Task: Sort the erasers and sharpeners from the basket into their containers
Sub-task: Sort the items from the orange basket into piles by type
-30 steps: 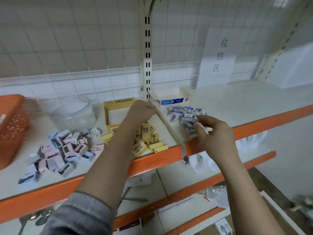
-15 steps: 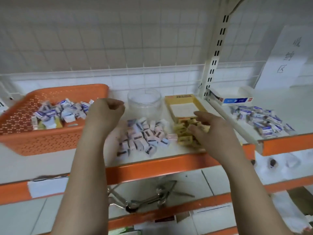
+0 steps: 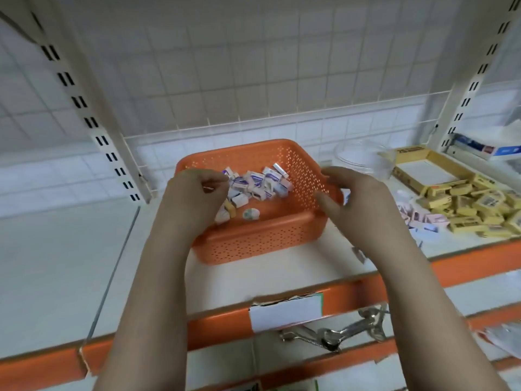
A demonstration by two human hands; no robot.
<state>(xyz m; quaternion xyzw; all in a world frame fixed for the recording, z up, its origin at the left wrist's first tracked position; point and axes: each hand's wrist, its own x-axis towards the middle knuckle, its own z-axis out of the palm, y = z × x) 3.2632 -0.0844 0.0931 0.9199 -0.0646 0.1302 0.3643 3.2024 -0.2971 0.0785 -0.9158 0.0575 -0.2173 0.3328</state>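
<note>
An orange perforated basket (image 3: 253, 244) stands on the white shelf in the middle of the view. Inside it lie several small white-and-purple wrapped erasers (image 3: 256, 182) and one round pale item (image 3: 251, 213). My left hand (image 3: 194, 196) hovers over the basket's left side with its fingers curled; nothing shows in it. My right hand (image 3: 358, 198) is at the basket's right rim, fingers relaxed and spread, holding nothing. On the right lie a pile of yellow erasers (image 3: 473, 210) and a partly hidden pile of pink-and-white ones (image 3: 423, 218).
A clear round container (image 3: 363, 159) and an open yellow box (image 3: 423, 170) stand behind the piles, with a blue-and-white box (image 3: 485, 149) further right. A slotted upright (image 3: 93, 114) rises at the left. Metal tools (image 3: 338, 331) lie on the lower shelf.
The view has swung left, from the sorted piles to the basket. Both hands moved left with it, the left one over the basket and the right one to its right rim.
</note>
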